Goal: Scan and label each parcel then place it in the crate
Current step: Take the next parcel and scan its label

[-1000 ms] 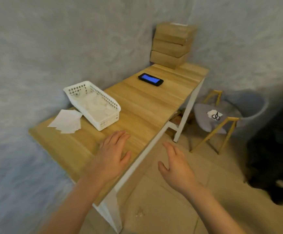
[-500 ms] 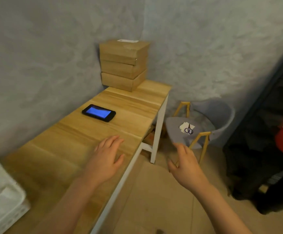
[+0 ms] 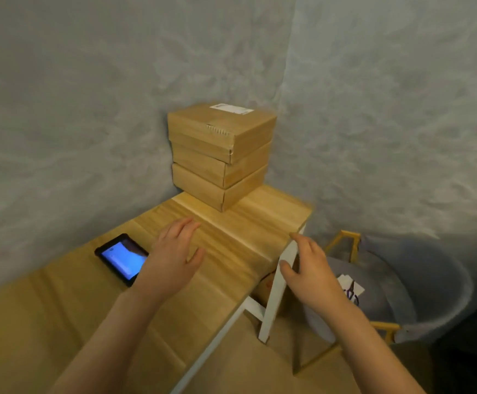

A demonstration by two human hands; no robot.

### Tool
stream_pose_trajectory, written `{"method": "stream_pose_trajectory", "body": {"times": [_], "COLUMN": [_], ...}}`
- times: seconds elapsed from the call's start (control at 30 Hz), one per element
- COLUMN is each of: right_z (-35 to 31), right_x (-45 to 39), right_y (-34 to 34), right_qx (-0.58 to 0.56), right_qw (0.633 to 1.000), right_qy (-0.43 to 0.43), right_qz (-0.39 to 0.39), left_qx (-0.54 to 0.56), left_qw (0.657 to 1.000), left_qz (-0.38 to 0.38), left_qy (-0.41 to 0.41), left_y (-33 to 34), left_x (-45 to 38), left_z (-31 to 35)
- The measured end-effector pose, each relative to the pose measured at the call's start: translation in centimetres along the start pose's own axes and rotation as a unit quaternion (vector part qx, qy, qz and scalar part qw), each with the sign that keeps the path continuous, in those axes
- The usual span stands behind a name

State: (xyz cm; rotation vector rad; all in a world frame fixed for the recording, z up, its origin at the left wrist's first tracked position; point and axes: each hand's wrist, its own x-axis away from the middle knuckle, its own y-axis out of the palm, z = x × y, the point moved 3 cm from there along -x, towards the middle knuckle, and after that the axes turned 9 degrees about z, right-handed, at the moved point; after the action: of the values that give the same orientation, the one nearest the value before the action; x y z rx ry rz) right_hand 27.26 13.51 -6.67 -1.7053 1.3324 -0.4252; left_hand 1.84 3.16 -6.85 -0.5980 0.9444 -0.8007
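A stack of three brown cardboard parcels (image 3: 221, 155) stands in the far corner of the wooden table (image 3: 243, 231), against the wall. The top parcel carries a white label (image 3: 231, 108). A black phone (image 3: 122, 261) with a lit blue screen lies on the table to the left. My left hand (image 3: 174, 260) hovers over the table, fingers extended and holding nothing, partly covering the phone's right edge. My right hand (image 3: 308, 268) is held out beyond the table's right edge, fingers relaxed and empty. Both hands are short of the parcels.
A grey chair (image 3: 419, 288) with yellow wooden legs stands right of the table; a white paper and scissors (image 3: 351, 291) lie on its seat. A brown box (image 3: 268, 288) sits under the table by the white leg (image 3: 277, 288). Grey walls close the corner.
The view has swung right and closer to the parcel stack; the white basket and papers have left the frame. Both hands have advanced toward the parcels, still empty.
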Motion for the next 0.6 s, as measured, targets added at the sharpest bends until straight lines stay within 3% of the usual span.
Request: {"method": "stream_pose_trajectory", "body": {"times": [0.3, 0.6], "right_z": [0.3, -0.8], "right_x": [-21.0, -35.0], "right_y": [0.5, 2.0], "right_qx": [-0.022, -0.168], "right_qw": [0.997, 0.977], "right_qy": [-0.072, -0.097], "right_qz": [0.030, 0.088], "left_qx": [-0.021, 0.114], "left_qw": [0.997, 0.972], "left_qz": [0.073, 0.191], "left_qy": [-0.008, -0.081], "left_y": [3.8, 7.1], "left_x": [-16.2, -24.3], "left_z": [-0.3, 1.0]}}
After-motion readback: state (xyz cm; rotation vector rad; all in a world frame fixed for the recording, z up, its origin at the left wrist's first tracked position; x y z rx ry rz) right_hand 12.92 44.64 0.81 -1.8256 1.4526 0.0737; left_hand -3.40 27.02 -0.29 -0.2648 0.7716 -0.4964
